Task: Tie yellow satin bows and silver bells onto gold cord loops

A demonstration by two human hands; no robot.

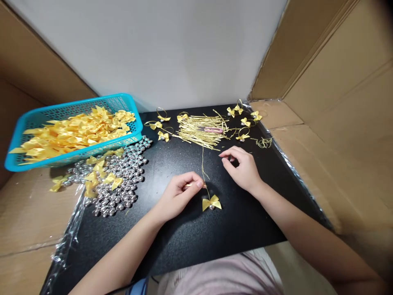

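Observation:
My left hand [181, 191] is closed in a pinch on a gold cord [203, 162] over the middle of the black table. Part of the cord runs up toward the pile of cut gold cords [196, 133]. Just right of the left fingertips, a yellow ribbon bow [211, 202] with a silver bell [211, 207] below it is at the cord's lower end. My right hand [241, 166] is raised to the right, fingers curled, thumb and index tip a little apart. Nothing shows between them. Pink-handled thread snips [212, 130] lie on the cord pile.
A blue basket [73, 153] of yellow bows stands at the left. Beside it, silver bells [116, 188] and loose bows spread over the table [172, 241]. Several looped bow-and-bell pieces [163, 136] flank the cord pile. Tangled cord [264, 142] lies near the right edge. Cardboard walls [346, 82] stand at both sides.

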